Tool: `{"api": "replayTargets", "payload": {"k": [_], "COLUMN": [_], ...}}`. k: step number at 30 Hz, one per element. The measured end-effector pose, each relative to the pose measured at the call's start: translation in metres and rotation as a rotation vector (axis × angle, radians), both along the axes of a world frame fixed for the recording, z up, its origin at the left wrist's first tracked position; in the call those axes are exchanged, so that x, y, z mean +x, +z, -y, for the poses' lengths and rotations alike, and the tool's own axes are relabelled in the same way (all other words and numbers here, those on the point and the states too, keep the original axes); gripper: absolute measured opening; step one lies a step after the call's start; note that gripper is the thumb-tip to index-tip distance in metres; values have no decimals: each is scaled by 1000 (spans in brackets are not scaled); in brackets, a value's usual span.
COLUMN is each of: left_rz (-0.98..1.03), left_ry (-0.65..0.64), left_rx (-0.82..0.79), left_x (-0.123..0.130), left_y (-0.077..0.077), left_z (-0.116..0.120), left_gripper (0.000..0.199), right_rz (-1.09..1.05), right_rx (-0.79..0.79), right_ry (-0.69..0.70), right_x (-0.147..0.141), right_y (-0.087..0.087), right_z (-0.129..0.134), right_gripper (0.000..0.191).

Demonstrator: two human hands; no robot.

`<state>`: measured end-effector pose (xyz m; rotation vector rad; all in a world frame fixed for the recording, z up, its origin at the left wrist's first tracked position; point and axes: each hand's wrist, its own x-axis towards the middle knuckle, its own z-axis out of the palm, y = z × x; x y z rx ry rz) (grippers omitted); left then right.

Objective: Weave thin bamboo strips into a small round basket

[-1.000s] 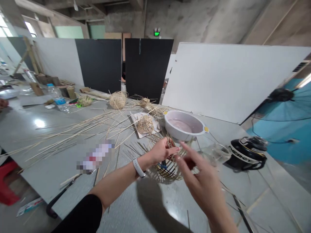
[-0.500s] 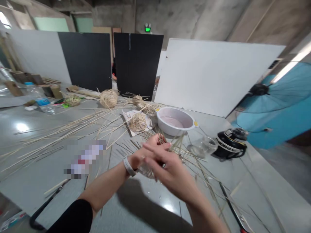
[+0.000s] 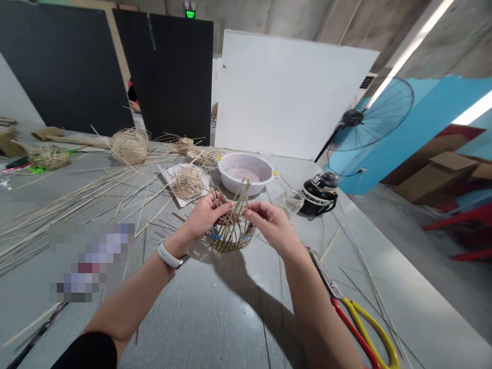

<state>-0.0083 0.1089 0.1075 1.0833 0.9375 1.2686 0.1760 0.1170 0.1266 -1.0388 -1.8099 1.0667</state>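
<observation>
A partly woven bamboo basket (image 3: pixel 229 243) stands on the grey table, with loose strips rising from its rim. My left hand (image 3: pixel 205 214), a pale watch on its wrist, pinches strips at the basket's upper left. Facing it, my right hand (image 3: pixel 271 220) has its thumb and fingers closed on strips at the upper right. The fingertips of both hands are a short way apart above the basket. Small blue clips show on the weave.
Behind the basket is a white basin (image 3: pixel 226 179). A glass jar (image 3: pixel 292 202) and black jug (image 3: pixel 315 197) stand right of it. Scissors (image 3: pixel 355 318) lie at the lower right. Woven balls (image 3: pixel 129 147) and many loose strips (image 3: pixel 96 205) cover the left side.
My hands have uncrossed and now face each other over the basket, which shows more fully. The view has turned right, bringing the scissors' handles into sight.
</observation>
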Motion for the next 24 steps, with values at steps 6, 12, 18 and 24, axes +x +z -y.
{"api": "replayTargets", "payload": {"k": [6, 12, 18, 24], "left_rz": [29, 29, 27, 29], "left_ry": [9, 17, 68, 80], "left_rx": [-16, -12, 1, -2], "left_x": [0, 1, 2, 2], "left_y": [1, 1, 2, 1], "left_z": [0, 1, 0, -1], "left_gripper": [34, 33, 31, 32], "right_rz": [-53, -88, -152, -160], "right_rx": [-73, -89, -104, -121], "right_ry": [54, 28, 3, 29], "right_x": [5, 3, 1, 3], "right_y": [-1, -4, -5, -5], "right_z": [-2, -4, -4, -4], "right_gripper": [25, 23, 24, 23]}}
